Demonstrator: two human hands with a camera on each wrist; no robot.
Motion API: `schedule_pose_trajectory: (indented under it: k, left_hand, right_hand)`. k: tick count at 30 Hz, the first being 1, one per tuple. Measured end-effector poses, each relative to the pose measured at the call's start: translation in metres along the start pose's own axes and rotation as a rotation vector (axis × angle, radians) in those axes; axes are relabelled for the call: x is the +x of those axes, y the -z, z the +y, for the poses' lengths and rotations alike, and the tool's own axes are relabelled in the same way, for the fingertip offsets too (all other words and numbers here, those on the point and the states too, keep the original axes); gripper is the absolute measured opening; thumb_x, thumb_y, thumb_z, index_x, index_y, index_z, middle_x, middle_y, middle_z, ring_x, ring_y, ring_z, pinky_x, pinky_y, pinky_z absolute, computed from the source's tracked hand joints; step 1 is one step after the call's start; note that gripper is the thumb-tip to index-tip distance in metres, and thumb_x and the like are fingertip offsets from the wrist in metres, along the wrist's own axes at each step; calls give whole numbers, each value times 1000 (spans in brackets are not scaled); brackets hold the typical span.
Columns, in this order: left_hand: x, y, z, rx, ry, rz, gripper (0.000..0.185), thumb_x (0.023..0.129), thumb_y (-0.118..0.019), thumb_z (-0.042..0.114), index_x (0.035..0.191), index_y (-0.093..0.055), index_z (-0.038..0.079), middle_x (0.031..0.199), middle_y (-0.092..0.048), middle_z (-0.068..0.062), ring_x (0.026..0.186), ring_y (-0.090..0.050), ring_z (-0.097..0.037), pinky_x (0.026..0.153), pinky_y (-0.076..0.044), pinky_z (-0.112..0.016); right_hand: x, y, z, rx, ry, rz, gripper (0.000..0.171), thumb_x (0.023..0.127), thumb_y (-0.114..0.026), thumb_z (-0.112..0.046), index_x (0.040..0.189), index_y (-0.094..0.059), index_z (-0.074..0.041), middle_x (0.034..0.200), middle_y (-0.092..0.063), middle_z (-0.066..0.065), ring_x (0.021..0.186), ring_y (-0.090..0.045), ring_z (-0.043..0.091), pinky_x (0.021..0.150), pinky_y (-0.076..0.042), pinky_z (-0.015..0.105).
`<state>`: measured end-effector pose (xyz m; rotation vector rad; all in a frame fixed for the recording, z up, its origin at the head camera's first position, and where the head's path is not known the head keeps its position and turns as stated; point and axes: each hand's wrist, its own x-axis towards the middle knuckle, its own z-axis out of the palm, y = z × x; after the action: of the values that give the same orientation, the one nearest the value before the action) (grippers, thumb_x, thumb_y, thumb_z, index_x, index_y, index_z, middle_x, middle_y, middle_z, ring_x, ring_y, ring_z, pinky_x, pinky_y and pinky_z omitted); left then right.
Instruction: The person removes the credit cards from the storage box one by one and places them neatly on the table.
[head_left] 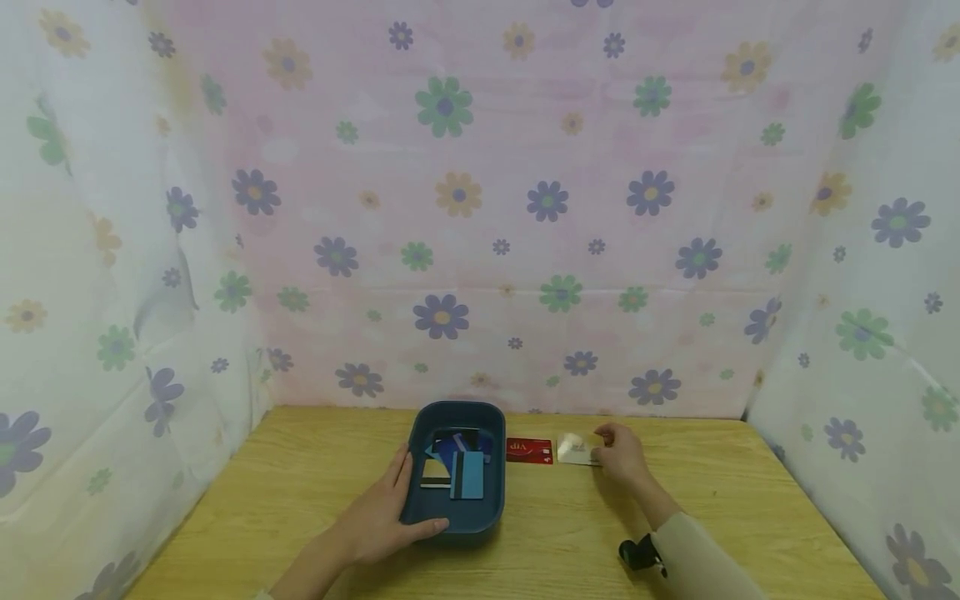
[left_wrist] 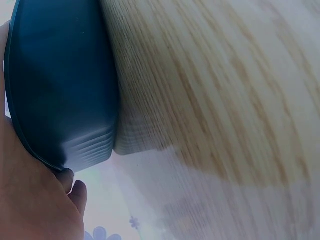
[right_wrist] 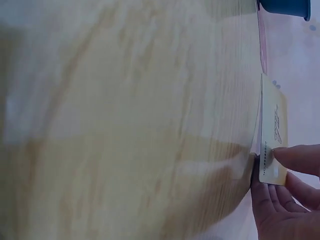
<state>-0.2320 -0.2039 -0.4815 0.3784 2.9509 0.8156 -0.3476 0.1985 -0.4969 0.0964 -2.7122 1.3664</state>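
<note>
My left hand (head_left: 372, 515) grips a dark blue plastic bin (head_left: 492, 487) at its near left corner, thumb along the front rim and fingers against the left side. Inside the bin lie several plastic cards; a light blue card (head_left: 471, 476) with a dark stripe is on top, partly covering a cream card (head_left: 434, 472). To the right, my right hand (head_left: 624, 457) pinches the right end of a pale gold card (right_wrist: 273, 132) between thumb and fingers. In the right wrist view that card is tilted, with printed digits along one edge. A red VIP card (head_left: 529, 451) lies between it and the bin.
The wooden table (head_left: 570, 542) has its back edge against a flower-printed cloth (head_left: 487, 250), and similar cloth hangs at both sides. A black device (head_left: 639, 552) is at the right wrist, beside the sleeve (head_left: 701, 560).
</note>
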Motion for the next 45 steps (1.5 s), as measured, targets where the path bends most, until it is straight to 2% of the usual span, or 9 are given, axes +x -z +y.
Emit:
schedule_pose_trajectory:
  k: [7,13,18,27,37,45]
  left_hand:
    - [1,0,0,4,0,-3,125,83,-64,79,163,-9,1,171,-2,-17,148,-31,-48,112,-37,-64]
    - [1,-1,-1,8,-1,-3,125,83,-63,79,163,-9,1,171,-2,-17,147,-32,-48,111,-38,-63]
    - [1,-1,0,8,-4,0,125,83,-63,79,164,-8,2,171,-1,-16,148,-31,-48,112,-37,-63]
    - [1,-3,-1,26,-8,0,126,82,-63,81,163,-10,0,171,-1,-17,148,-31,-48,112,-37,-63]
    - [0,-2,2,16,12,-9,126,82,-63,81,164,-10,1,171,-2,-16,148,-31,-47,112,-37,-64]
    - [0,-1,1,14,9,-5,126,82,-63,80,163,-9,1,171,-1,-16,148,-30,-48,112,-36,-63]
  right_hand:
    - [2,-1,2,-51,16,-18,42,83,-68,6,123,-61,16,107,-65,28,95,-62,36,77,-55,44]
    - [1,0,-3,-106,45,-48,40,84,-68,4,122,-62,17,118,-63,35,113,-59,50,93,-53,56]
    - [3,1,-4,-96,10,-70,43,85,-67,5,126,-60,17,127,-59,39,122,-55,54,98,-51,56]
    - [6,1,-4,-117,-18,-100,41,86,-67,5,125,-62,16,125,-61,36,120,-57,51,94,-53,53]
    - [4,0,-9,-124,-1,-113,41,85,-68,5,124,-62,17,127,-60,37,124,-53,54,100,-49,58]
    - [9,-2,-8,-188,83,-116,35,81,-69,7,115,-66,16,122,-62,35,124,-52,55,105,-44,62]
